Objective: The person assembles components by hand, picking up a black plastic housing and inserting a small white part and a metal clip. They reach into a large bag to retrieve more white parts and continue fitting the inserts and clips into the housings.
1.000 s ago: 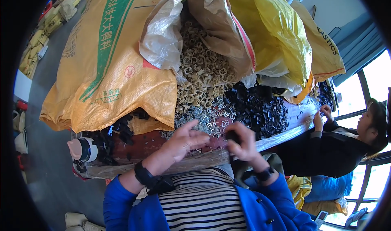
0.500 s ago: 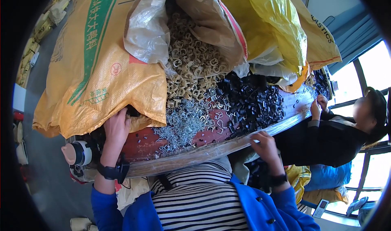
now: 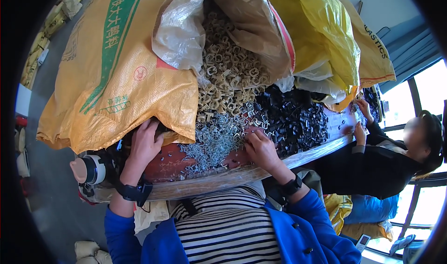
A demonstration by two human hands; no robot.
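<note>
My left hand [image 3: 146,143] is at the open mouth of an orange woven sack [image 3: 153,96], its fingers curled and partly hidden against the sack's edge; whatever they hold does not show. Above the red tabletop, my right hand [image 3: 261,148] has its fingertips pinched together, pointing down beside the silver U-shaped metal clips [image 3: 247,120]. Anything between those fingertips is too small to make out. A heap of small silver metal pieces [image 3: 212,145] lies between my two hands. Black plastic pieces [image 3: 302,119] are piled just past my right hand, and beige plastic clips [image 3: 233,77] spill from an open sack behind.
A yellow plastic bag [image 3: 321,35] bulges at the back right. At the table's left end stands a white cup with a pink lid [image 3: 88,170]. Plastic film wraps the near edge [image 3: 223,176]. On the right, a co-worker in black [image 3: 368,166] handles small pieces at the same table.
My right hand has moved left and forward, from beyond the near edge to over the clips. My left hand has shifted slightly right, its fingers more bent at the sack's mouth.
</note>
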